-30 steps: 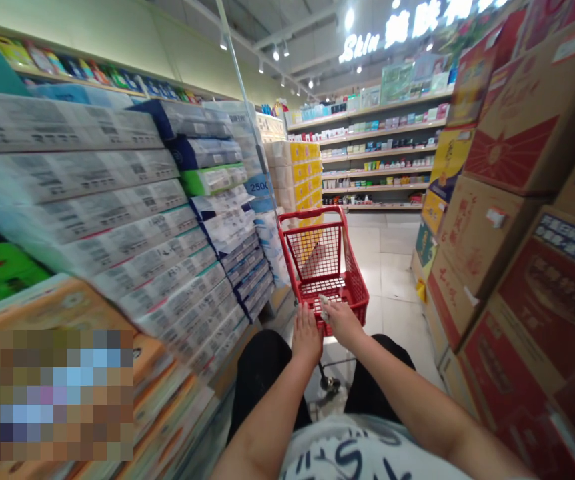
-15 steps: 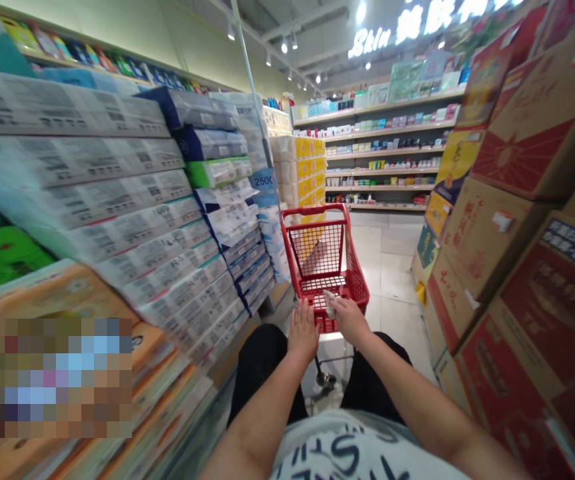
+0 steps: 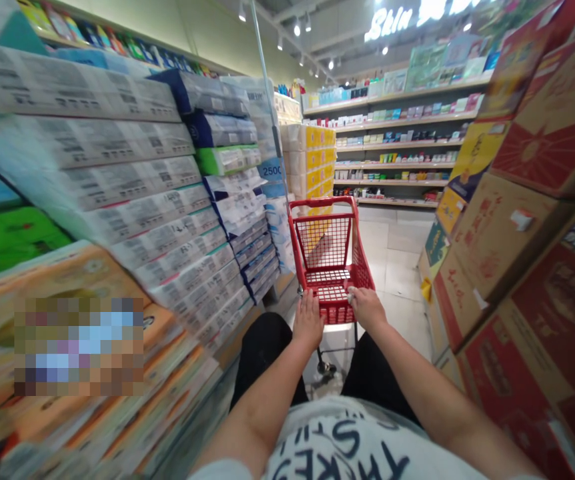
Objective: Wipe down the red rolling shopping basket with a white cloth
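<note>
A small red shopping cart (image 3: pixel 331 257) stands in the aisle in front of me, its basket holding nothing I can see. My left hand (image 3: pixel 308 321) is closed over the near rim of the cart. My right hand (image 3: pixel 366 308) grips the same rim further right, with a small crumpled white piece pinched in its fingers against the rim. Both forearms reach out over my dark trousers.
Stacked tissue and toilet paper packs (image 3: pixel 142 200) line the left side of the aisle. Piled red and brown cardboard boxes (image 3: pixel 527 220) line the right. Shelves of small products (image 3: pixel 392 147) cross the far end. A thin metal pole (image 3: pixel 272 127) rises by the cart. Pale floor tiles (image 3: pixel 397 267) lie ahead.
The cart and both hands have moved forward along the aisle, and the view has shifted with them. My right hand has slid a little right on the rim.
</note>
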Demonstrator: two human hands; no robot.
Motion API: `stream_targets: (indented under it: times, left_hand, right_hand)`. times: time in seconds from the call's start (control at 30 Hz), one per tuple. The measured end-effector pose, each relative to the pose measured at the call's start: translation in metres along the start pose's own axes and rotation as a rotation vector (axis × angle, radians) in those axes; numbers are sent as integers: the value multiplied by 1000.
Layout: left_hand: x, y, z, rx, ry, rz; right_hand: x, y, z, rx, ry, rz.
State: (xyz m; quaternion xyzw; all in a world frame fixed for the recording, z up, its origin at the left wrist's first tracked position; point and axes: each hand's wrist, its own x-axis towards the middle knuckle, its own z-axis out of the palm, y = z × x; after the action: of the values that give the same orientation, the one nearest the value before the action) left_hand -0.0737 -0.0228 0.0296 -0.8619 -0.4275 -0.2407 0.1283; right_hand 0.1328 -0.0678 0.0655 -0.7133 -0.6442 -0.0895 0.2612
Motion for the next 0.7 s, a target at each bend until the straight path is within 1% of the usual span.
stream_targets:
  times: [0.1, 0.17, 0.23, 0.33, 0.4, 0.47, 0.53, 0.63, 0.7]
  left_hand:
    - [2, -5, -4, 17, -58, -5]
    - [4, -13, -9, 30, -108, -17]
    - [7, -20, -15, 37, -145, -80]
    - [10, -26, -23, 24, -165, -205]
    - [10, -24, -26, -7, -163, -190]
    - [9, -19, -27, -42, -153, -122]
    - [7, -14, -26, -65, -141, -85]
    - [6, -10, -25, -83, -147, -100]
    - [8, -11, -25, -99, -170, -108]
  right_hand:
    - [0, -12, -3, -58, -56, 14]
    - [-2, -24, -3, -72, -65, -9]
    - [-5, -34, 0, -73, -49, -56]
    - [-11, -43, 5, -59, -14, -176]
    - [-13, -42, 8, -46, 9, -260]
    - [-13, -41, 9, -39, 42, -314]
    - [-12, -42, 11, -39, 87, -324]
    - [-11, -48, 14, -54, 147, -298]
    - [-12, -52, 16, -60, 156, -322]
